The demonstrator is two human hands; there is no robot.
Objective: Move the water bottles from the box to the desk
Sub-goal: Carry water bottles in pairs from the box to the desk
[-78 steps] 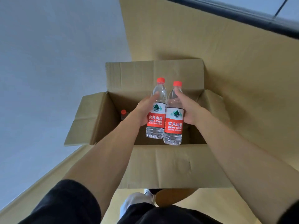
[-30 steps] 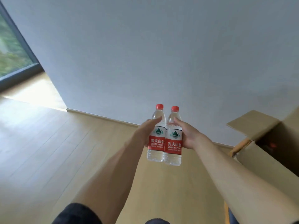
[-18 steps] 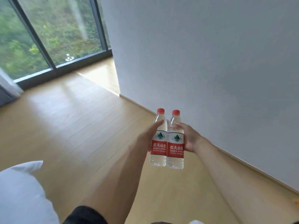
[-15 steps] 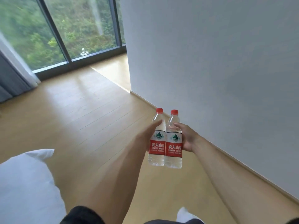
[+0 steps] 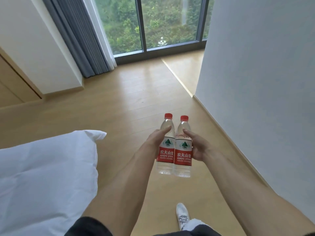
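Left grip (image 5: 154,140), right grip (image 5: 197,147), two upright bottles (image 5: 173,154)

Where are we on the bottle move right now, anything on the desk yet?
Done: two bottles are out of the box, which is not in view. In hand: the left hand grips the left bottle and the right hand grips the right bottle, upright and side by side above the wooden floor, beside the white bedding. Left: no desk is in view, so neither bottle is set down yet.
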